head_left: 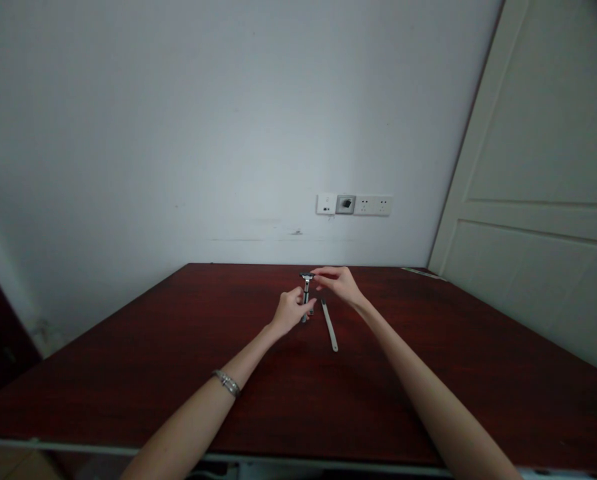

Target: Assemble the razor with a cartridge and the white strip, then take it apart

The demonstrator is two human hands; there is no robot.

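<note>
In the head view, a T-shaped razor [307, 283], shiny with a dark head, stood upright near the far edge of the red-brown, wood-grained surface [153, 333]. The left hand [288, 311] (silvery bracelet [227, 383] on its forearm) gripped the handle; the right hand [344, 287], wrist bent inward, pinched the head's end. Just beside lay a slim, pale, dark-tipped strip [329, 327], its rounded end toward the near edge.

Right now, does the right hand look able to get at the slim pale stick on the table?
Probably yes: the pale stick lies uncovered close by the right hand, though that hand is busy at the head of the razor-like tool.
</note>
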